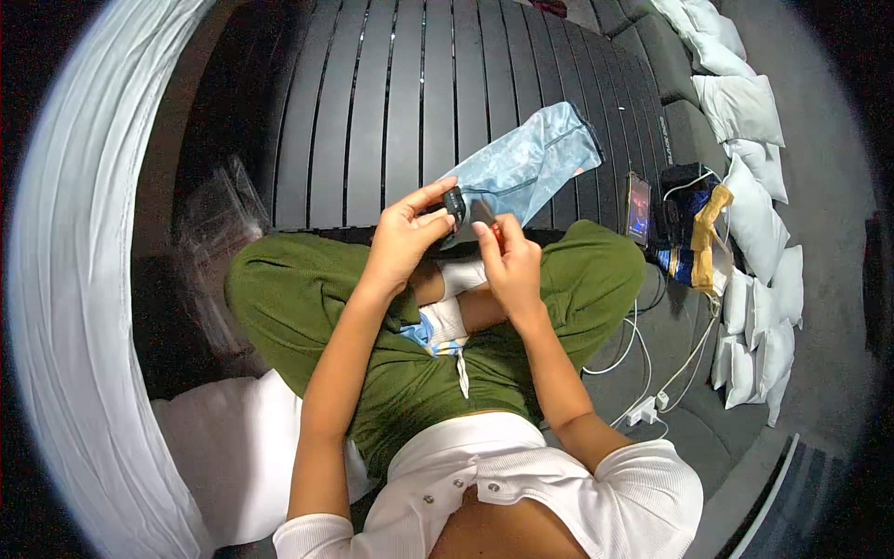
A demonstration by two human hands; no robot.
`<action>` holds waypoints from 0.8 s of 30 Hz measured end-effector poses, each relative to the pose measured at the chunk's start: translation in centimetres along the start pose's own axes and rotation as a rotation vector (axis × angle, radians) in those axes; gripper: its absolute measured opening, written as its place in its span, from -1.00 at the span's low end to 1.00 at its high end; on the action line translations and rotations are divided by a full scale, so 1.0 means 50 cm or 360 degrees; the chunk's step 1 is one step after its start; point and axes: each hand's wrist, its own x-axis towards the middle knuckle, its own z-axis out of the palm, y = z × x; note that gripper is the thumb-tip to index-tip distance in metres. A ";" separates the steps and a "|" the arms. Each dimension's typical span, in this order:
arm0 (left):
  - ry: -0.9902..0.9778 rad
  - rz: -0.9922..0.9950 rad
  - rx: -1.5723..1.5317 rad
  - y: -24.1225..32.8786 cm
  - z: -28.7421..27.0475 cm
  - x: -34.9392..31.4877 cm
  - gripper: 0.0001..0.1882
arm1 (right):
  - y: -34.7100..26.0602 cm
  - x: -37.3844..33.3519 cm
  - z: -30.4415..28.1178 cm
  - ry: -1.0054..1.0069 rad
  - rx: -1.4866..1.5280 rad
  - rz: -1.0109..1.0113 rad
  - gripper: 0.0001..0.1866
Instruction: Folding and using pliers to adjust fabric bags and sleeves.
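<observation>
A light blue patterned fabric piece (pixel 535 163), long and flat with black edging at its far end, stretches from my hands toward the far right over the slatted table. My left hand (pixel 407 228) pinches its near end at a black, bunched part (pixel 453 207) between thumb and fingers. Close beside it, my right hand (pixel 510 265) is closed around a small tool with a red-orange handle (pixel 497 233). The tool's dark pointed blade (pixel 483 211) lies near the fabric's near end; whether it touches cannot be made out. Both hands are above my crossed legs.
Beyond my knees spreads a dark slatted table (pixel 372 112). At right, on the grey sofa, are a lit phone (pixel 638 210), a blue and yellow bag (pixel 703 238) and white cables (pixel 643 349). White pillows (pixel 745 112) line the right side; clear plastic (pixel 219 224) lies left.
</observation>
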 end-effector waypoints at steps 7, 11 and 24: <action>0.0019 0.0020 0.0014 0.008 0.004 -0.004 -0.54 | -0.005 0.004 -0.013 -0.0078 -0.0019 -0.0022 -0.78; -0.0026 0.0000 -0.0034 -0.002 0.005 0.001 -0.55 | 0.004 -0.005 -0.003 -0.0141 -0.0090 -0.0083 -0.77; 0.0124 0.0030 0.0103 0.002 -0.006 0.000 -0.61 | 0.004 0.005 -0.012 -0.0049 0.0126 0.0077 -0.78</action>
